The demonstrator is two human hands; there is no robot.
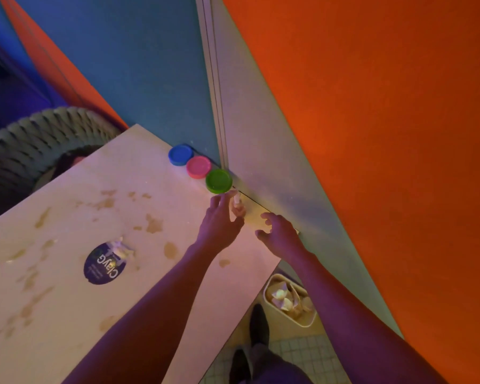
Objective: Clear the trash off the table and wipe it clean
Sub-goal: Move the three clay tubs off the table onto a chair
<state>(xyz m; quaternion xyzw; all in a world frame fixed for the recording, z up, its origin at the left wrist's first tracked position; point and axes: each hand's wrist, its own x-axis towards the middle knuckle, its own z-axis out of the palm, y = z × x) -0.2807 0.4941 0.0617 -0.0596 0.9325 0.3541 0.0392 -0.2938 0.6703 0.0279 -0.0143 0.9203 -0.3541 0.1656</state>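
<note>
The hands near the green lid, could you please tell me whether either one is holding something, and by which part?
The left hand reaches a small pale object by the wall; whether it grips it cannot be told. The right hand holds nothing.

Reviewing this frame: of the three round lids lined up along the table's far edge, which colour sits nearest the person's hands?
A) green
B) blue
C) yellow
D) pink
A: the green lid sits at the end of the row just beyond the left hand, with the pink lid next and the blue lid farthest along the table edge.
</note>
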